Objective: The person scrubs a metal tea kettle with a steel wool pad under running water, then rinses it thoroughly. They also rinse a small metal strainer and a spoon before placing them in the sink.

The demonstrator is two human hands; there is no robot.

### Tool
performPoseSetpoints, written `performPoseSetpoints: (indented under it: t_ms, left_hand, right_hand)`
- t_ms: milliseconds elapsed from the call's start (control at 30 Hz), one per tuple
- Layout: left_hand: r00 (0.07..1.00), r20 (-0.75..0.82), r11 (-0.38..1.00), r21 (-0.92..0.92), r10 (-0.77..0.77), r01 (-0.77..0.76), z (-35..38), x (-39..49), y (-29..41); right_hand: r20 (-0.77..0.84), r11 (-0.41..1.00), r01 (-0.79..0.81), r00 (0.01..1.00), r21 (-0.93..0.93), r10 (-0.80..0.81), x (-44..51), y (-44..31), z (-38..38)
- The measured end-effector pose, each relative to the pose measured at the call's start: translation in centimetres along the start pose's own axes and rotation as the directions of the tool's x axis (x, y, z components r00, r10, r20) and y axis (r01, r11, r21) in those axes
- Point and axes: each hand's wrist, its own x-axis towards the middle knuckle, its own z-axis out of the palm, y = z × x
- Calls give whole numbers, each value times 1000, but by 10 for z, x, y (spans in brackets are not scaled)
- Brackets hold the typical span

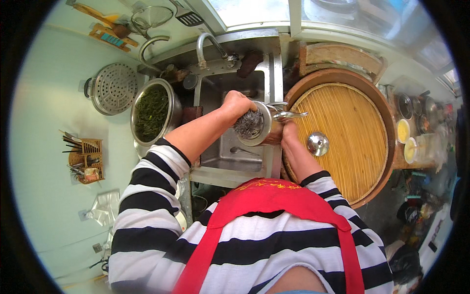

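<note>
My left hand (237, 106) presses a grey steel wool scourer (249, 123) against the round end of a metal kettle (271, 128). Whether that end is its base or its mouth, I cannot tell. The kettle is tilted over the right edge of a stainless steel sink (214, 160), with its shiny spout (290, 116) pointing right. From the right side, my right hand (290, 136) grips the kettle's body; most of those fingers are hidden. Beside that hand, a small round metal lid (318, 144) rests on a bamboo mat cover (352, 147). A spoon (242, 150) lies in the sink.
A curved faucet (209, 44) rises behind the sink. Left of it stands a metal bowl (172, 99) full of dark green leaves (152, 114). The bamboo cover sits within a large brown round rim (390, 143). A perforated steamer plate (115, 88) and a utensil rack (91, 160) hang on the left wall.
</note>
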Motion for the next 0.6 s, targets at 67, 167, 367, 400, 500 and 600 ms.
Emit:
performPoseSetpoints:
  t_ms: [67, 167, 367, 400, 500, 600]
  left_hand:
    - [1000, -25, 996, -86, -8, 5, -9, 13, -16]
    - [948, -225, 970, -141, -224, 196, -29, 22, -52]
    - [990, -60, 957, -270, -126, 105, -41, -24, -99]
    - [991, -131, 994, -96, 38, -51, -47, -31, -93]
    - [828, -113, 823, 247, 549, -512, -49, -48, -68]
    - [671, -94, 644, 403, 735, -650, -22, -51, -44]
  right_hand:
    - [54, 997, -24, 998, 79, 19, -5, -2, 1]
    - [118, 982, -62, 992, 179, 41, -22, -11, -3]
    - [126, 960, -159, 983, 232, 133, -38, -35, -8]
    - [105, 969, -143, 987, 203, 124, -39, -37, -7]
    - [104, 977, -138, 987, 161, 122, -34, -40, -3]
    - [101, 986, -115, 990, 122, 103, -30, -41, 1]
